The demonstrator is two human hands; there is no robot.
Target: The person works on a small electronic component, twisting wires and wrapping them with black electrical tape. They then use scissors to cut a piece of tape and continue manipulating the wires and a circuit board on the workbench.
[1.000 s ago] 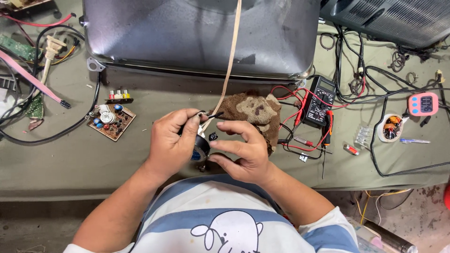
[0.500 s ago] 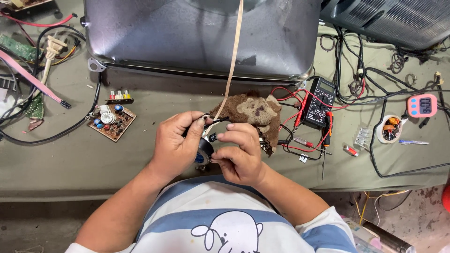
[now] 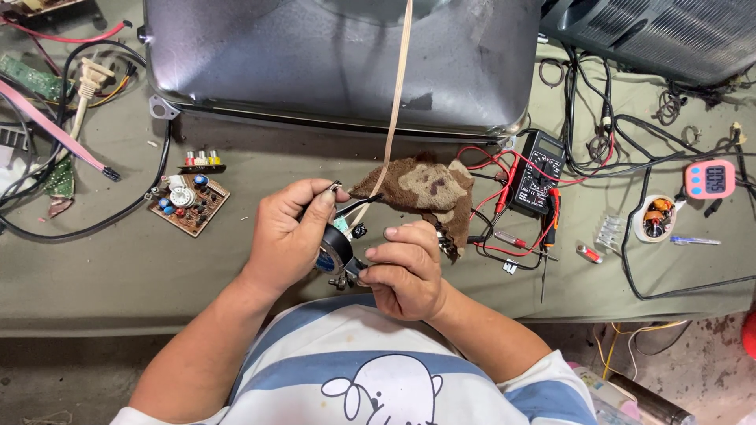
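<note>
Green-covered bench (image 3: 118,267), as we log it: large grey metal casing (image 3: 331,63) at the back; small circuit board (image 3: 187,205) to the left; brown rag (image 3: 421,189) at centre; black multimeter (image 3: 537,173) with red leads, right; pink timer (image 3: 709,179), far right. Our left hand (image 3: 295,236) is closed round a black roll of tape (image 3: 335,248), fingertips pinching a thin dark tool, possibly tweezers. Our right hand (image 3: 405,271) pinches a small part just beneath the roll, above the bench's near edge.
</note>
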